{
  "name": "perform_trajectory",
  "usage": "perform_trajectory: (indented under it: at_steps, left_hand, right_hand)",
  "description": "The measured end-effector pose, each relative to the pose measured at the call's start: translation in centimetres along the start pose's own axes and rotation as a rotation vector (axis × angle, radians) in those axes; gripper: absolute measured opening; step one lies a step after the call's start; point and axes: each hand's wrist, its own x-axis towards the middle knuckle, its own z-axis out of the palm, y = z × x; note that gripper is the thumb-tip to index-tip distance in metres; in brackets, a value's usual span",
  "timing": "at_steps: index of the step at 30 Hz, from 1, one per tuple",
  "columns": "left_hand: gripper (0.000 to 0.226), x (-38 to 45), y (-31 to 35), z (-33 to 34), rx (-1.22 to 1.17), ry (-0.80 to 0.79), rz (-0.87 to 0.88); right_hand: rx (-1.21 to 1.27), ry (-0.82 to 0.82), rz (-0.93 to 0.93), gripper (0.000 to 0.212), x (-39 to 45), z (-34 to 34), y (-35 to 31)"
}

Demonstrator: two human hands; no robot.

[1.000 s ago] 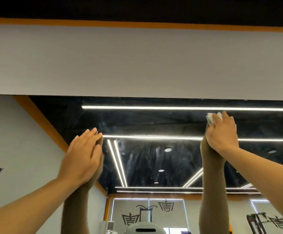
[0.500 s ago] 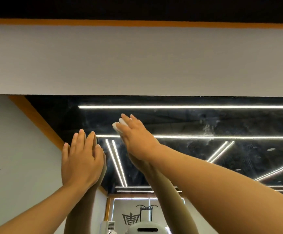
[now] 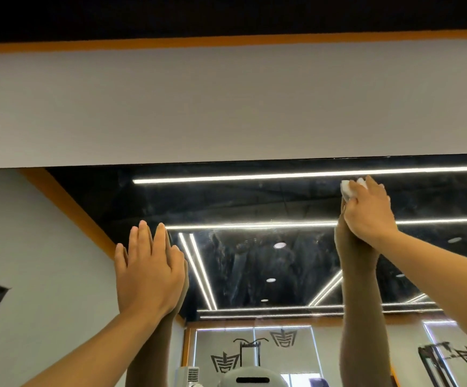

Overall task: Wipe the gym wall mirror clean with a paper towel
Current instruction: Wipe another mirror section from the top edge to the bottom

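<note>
Reaching high, I press a crumpled white paper towel (image 3: 348,189) against the dark, smeary glass of the gym wall mirror (image 3: 254,263) with my right hand (image 3: 369,213), up at about one o'clock in my view. My fingers (image 3: 377,191) on that hand are curled over the wad and pinch it to the glass, so only a white corner pokes out at eleven o'clock from my knuckles; I judge that grip keeps the towel bunched under pressure. My left hand (image 3: 148,272) lies flat on the mirror at about seven o'clock, fingers straight and close together, holding nothing, and I take it as a brace while I stretch. The towel sits just below the mirror's top edge, where the pale grey wall band (image 3: 226,107) begins, so little room is left toward twelve o'clock. Cloudy streaks show at six o'clock from the towel, between my two arms, and there the glass lies open for wide strokes. Toward nine o'clock, my left hand is the first thing in the towel's way.
</note>
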Motion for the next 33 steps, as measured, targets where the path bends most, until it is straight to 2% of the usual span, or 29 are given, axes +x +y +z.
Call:
perform_trajectory:
  at_steps: [3, 5, 9, 12, 15, 18, 20, 23, 29, 33]
  left_hand:
    - [0.063, -0.1, 0.3, 0.0, -0.012, 0.000, -0.012]
    - [0.064, -0.2, 0.4, 0.1, -0.018, 0.013, -0.006]
    - [0.071, -0.3, 0.4, -0.1, -0.023, -0.039, -0.028]
    - [0.084, -0.3, 0.4, -0.3, -0.026, -0.036, -0.018]
    - [0.081, -0.2, 0.3, -0.2, -0.045, -0.021, -0.021]
    - [0.075, -0.2, 0.1, -0.3, -0.077, -0.012, -0.013]
    - [0.067, -0.3, -0.1, -0.5, -0.089, -0.028, -0.005]
    - [0.060, -0.3, -0.5, -0.5, -0.082, -0.020, 0.024]
    - [0.071, -0.5, -1.3, -0.5, -0.029, -0.062, 0.081]
    - [0.070, -0.5, -1.4, -0.4, 0.029, -0.110, 0.121]
  right_hand:
    - [0.036, -0.014, -0.039, 0.028, -0.5, 1.3, -3.6]
    - [0.082, -0.062, -0.129, 0.027, -1.2, 2.6, -7.1]
    - [0.112, -0.242, -0.340, 0.047, -3.5, 5.4, -14.4]
    - [0.055, -0.350, -0.544, 0.048, -6.3, 6.9, -19.0]
    - [0.039, -0.446, -0.692, 0.058, -8.9, 7.3, -20.9]
    - [0.038, -0.460, -0.747, 0.057, -9.2, 7.1, -19.7]
    - [0.044, -0.438, -0.713, 0.056, -8.4, 6.5, -18.0]
    - [0.093, -0.375, -0.545, 0.052, -6.5, 4.9, -13.8]
    - [0.064, -0.230, -0.148, 0.051, -3.6, 0.5, -2.6]
    - [0.048, -0.148, 0.026, 0.050, -3.7, -1.2, 1.5]
